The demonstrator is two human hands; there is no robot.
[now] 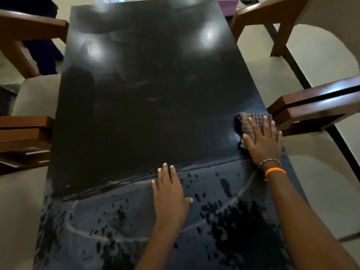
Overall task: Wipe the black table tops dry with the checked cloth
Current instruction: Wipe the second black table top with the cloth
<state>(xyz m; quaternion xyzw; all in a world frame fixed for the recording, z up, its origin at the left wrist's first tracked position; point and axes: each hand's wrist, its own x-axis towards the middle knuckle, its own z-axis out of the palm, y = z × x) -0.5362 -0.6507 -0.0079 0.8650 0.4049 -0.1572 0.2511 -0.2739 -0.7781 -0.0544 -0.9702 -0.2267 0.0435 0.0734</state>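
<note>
Bunched checked cloth (pixel 251 124) — table top's (pixel 146 94) right edge

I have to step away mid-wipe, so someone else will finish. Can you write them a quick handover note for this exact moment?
Right hand presses the checked cloth flat at the right edge of the far table top.
Left hand lies flat and empty on the near table top, by the seam.
Done: the far top looks mostly dry, faint streaks only.
Left: the near top is covered in droplets and wet patches, heaviest on the right.
</note>
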